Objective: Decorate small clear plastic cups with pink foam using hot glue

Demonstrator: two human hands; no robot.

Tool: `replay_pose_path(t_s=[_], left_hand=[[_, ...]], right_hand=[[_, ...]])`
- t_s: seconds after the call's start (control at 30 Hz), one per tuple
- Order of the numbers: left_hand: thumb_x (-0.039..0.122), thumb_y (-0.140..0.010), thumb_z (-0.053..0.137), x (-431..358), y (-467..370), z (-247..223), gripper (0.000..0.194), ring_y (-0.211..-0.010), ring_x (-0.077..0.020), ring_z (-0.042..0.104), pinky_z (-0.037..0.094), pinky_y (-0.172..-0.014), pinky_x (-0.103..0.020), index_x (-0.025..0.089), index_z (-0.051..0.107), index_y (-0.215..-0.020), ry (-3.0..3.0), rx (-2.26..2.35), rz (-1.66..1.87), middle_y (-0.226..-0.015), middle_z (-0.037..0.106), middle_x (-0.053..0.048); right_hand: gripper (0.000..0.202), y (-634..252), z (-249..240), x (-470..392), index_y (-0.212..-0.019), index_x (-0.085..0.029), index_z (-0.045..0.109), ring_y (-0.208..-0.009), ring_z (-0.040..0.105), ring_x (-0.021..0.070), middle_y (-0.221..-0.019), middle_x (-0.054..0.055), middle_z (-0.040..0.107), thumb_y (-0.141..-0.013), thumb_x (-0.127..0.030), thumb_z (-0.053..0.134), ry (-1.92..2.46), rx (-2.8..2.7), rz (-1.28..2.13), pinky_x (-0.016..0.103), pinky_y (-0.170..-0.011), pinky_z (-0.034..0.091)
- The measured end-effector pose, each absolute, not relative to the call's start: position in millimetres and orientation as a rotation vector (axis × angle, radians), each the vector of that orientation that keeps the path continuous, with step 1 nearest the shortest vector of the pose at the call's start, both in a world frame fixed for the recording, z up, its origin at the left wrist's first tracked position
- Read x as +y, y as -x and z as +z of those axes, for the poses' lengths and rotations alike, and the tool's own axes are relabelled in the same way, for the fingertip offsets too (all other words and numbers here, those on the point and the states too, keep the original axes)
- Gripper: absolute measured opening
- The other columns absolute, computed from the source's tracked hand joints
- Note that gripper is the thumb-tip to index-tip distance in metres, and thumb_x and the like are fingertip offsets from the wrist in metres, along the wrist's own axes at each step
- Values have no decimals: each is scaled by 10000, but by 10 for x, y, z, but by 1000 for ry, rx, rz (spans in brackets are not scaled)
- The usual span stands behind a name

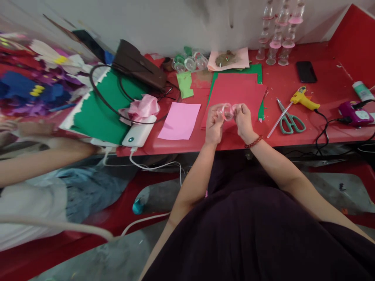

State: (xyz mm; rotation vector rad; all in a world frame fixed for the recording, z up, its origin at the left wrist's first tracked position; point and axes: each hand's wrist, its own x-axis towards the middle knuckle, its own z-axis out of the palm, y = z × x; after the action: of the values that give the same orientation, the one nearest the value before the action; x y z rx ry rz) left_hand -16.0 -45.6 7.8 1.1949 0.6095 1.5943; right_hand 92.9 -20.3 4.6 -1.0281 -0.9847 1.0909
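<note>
My left hand [215, 123] is closed around a small clear plastic cup [227, 112] with a pink rim, its round opening facing me. Beside it, my right hand [243, 120] pinches a pink piece [235, 107] at the cup's edge; whether that piece is part of the cup I cannot tell. Both hands are held close together over the red paper sheets [238, 88]. Left of them lies a pink sheet of paper [180, 121]. Scissors with grey-green handles [293, 123] and a yellow hot glue gun [304, 98] rest to the right.
Stacked clear cups [275, 43] stand by the wall, near a black phone [306, 72]. A purple device [356, 113] with cables sits at right. Leftward are a brown bag [139, 64], a white power bank [139, 132] and green board [102, 105]. Another person's arm [49, 156] reaches in at left.
</note>
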Motion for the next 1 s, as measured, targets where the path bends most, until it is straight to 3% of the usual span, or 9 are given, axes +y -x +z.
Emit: replay_pose_path(t_s=[0.3, 0.47, 0.53, 0.6, 0.67, 0.73, 0.8, 0.9, 1.0], left_hand=[[536, -897, 771, -312, 418, 110, 323, -947, -197, 731, 600, -864, -341, 297, 690, -1099, -1006, 715, 1693, -1109, 754, -48], [331, -944, 736, -185, 1011, 393, 106, -789, -146, 735, 589, -722, -251, 251, 678, -981, -1013, 832, 1630, -939, 766, -20], [336, -949, 729, -178, 1231, 506, 116, -804, -156, 749, 601, -733, -261, 255, 688, -1022, -1032, 870, 1550, -962, 775, -30], [348, -940, 736, -203, 1385, 571, 134, -834, -165, 761, 618, -765, -280, 264, 693, -1036, -1020, 912, 1516, -1033, 786, -40], [353, -925, 747, -248, 1465, 570, 141, -864, -176, 771, 631, -786, -299, 268, 698, -1027, -1010, 922, 1501, -1076, 786, -48], [360, -918, 752, -295, 1478, 507, 140, -908, -194, 779, 638, -798, -318, 270, 703, -1014, -1012, 895, 1485, -1080, 781, -54], [369, -918, 754, -331, 1436, 405, 133, -958, -214, 780, 640, -802, -336, 273, 702, -994, -1016, 851, 1473, -1092, 777, -55], [366, -918, 756, -359, 1296, 248, 113, -1010, -216, 766, 633, -792, -336, 276, 696, -952, -1027, 766, 1482, -1144, 771, -45], [335, -901, 764, -367, 1084, 155, 94, -985, -190, 749, 620, -806, -325, 296, 708, -965, -1008, 681, 1469, -1142, 774, -19]], right_hand=[[374, -921, 235, -501, -811, -261, 415, -586, 400, 80, -726, -58, 461, -1015, -491, 627, 949, -948, 1125, 218, -571, 400], [186, -420, 15, -1123, -886, -276, 503, -624, 516, 125, -764, -21, 588, -1036, -377, 461, 858, -1405, 1213, 274, -602, 484], [106, -161, -96, -1379, -813, -293, 563, -688, 583, 165, -775, -8, 646, -915, -316, 573, 750, -1653, 1272, 318, -636, 522], [168, 46, -172, -1560, -699, -320, 616, -708, 618, 193, -766, -14, 698, -686, -237, 762, 630, -1945, 1296, 344, -648, 540], [250, 154, -188, -1661, -606, -324, 619, -655, 603, 189, -730, -25, 712, -582, -155, 803, 626, -2206, 1213, 327, -578, 486], [274, 139, -132, -1694, -557, -304, 587, -560, 534, 168, -638, -26, 672, -657, -158, 796, 683, -2360, 1066, 313, -515, 389], [342, 12, -12, -1658, -557, -279, 548, -517, 483, 162, -569, -13, 618, -837, -257, 742, 747, -2377, 916, 321, -511, 332], [387, -305, 204, -1421, -637, -251, 547, -615, 558, 173, -655, 18, 648, -996, -379, 614, 784, -2234, 750, 326, -605, 405], [188, -653, 343, -959, -900, -241, 657, -873, 646, 215, -930, 77, 716, -1027, -329, 549, 982, -1835, 546, 377, -834, 521]])
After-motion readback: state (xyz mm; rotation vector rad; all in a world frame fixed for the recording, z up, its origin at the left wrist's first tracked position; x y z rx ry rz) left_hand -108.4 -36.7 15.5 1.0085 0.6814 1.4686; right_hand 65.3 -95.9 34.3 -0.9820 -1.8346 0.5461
